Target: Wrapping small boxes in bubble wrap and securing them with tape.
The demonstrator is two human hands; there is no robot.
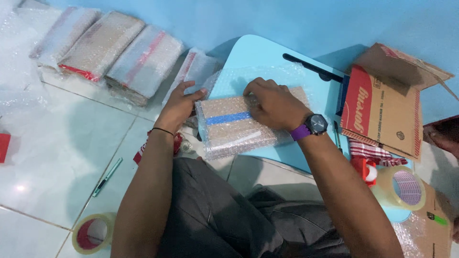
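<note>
One parcel [241, 125] is in hand, and four more wrapped parcels [103, 45] lie in a row on the floor beyond the left hand [179, 102]. There are two tape rolls: one [93, 232] near the left elbow, one [400, 187] by the right forearm. A single pen [107, 177] lies on the tiles left of the left arm, and one open carton [382, 107] stands just right of the right hand [272, 102].

The parcel is a brown box in clear bubble wrap with a blue tape strip across it. The left hand grips its left end, fingers closed round the edge; the right hand lies flat on top, fingers pressed together on the wrap.

It rests on a small light-blue table [267, 55] over white floor tiles [52, 143], against a blue wall [267, 19].
</note>
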